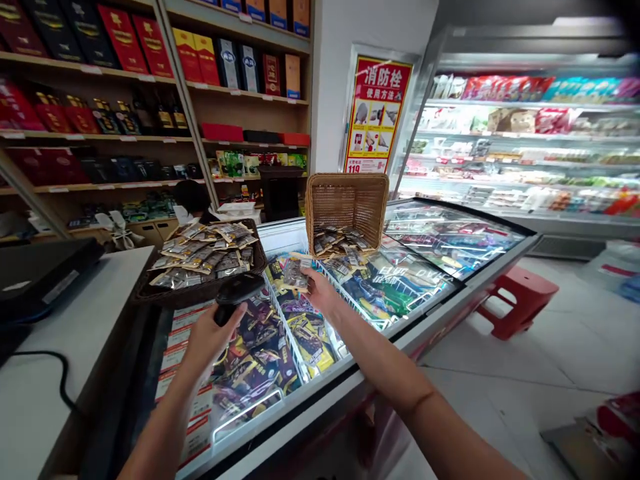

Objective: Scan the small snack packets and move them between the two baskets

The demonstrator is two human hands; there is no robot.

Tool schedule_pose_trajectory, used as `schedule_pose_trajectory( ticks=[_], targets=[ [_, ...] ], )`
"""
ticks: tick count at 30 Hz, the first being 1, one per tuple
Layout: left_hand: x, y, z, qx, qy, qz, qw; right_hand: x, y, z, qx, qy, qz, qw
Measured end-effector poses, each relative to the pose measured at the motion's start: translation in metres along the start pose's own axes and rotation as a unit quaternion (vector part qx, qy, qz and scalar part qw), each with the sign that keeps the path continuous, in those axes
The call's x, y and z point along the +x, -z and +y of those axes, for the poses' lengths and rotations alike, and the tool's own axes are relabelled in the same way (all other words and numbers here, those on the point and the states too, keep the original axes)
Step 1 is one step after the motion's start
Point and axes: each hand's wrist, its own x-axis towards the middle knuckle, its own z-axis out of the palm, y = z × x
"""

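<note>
My left hand (210, 337) is wrapped round the handle of a black barcode scanner (241, 288), its head turned to the right. Pinched in my right hand (317, 291) is a small clear snack packet (296, 273) with a pale label, held over the freezer's glass top. Left of it, a dark wicker basket (165, 292) is heaped with similar packets (200, 250). Behind my right hand a light brown wicker basket (346, 193) lies tipped on its side, its opening towards me, with more packets (340, 240) inside and at its mouth.
The chest freezer (400, 327) has a glass top, with ice creams in wire baskets below. At the left stands a white counter (75, 347) with a black device (45, 273) and cable. A red stool (520, 300) is at the right. A person's dark-haired head (193, 195) shows behind.
</note>
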Motion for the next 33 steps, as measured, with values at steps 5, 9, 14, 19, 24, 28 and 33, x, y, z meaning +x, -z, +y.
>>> schedule_pose_trajectory(
  ticks=[5, 9, 14, 19, 24, 28, 33],
  targets=[
    [-0.003, -0.004, -0.003, 0.039, -0.022, -0.129, 0.991, -0.006, 0.007, 0.006, -0.055, 0.052, 0.004, 0.997],
    [-0.003, -0.004, -0.004, 0.081, -0.016, -0.139, 0.987, -0.012, 0.009, 0.003, -0.053, 0.118, 0.000, 0.992],
    [-0.004, -0.003, 0.002, 0.085, -0.007, -0.161, 0.983, -0.019, 0.009, 0.003, -0.108, 0.179, 0.007, 0.978],
    [-0.009, -0.003, 0.015, 0.096, -0.011, -0.180, 0.979, -0.020, 0.007, 0.010, -0.140, 0.218, -0.005, 0.966],
    [-0.009, -0.002, 0.013, 0.094, -0.014, -0.175, 0.980, -0.018, 0.007, 0.014, -0.165, 0.213, 0.002, 0.963],
    [-0.008, -0.004, 0.007, 0.077, -0.021, -0.175, 0.981, -0.017, 0.008, 0.015, -0.171, 0.209, 0.013, 0.963],
    [-0.010, -0.005, 0.013, 0.072, -0.008, -0.170, 0.983, -0.016, 0.010, 0.015, -0.194, 0.209, 0.013, 0.959]
  ],
)
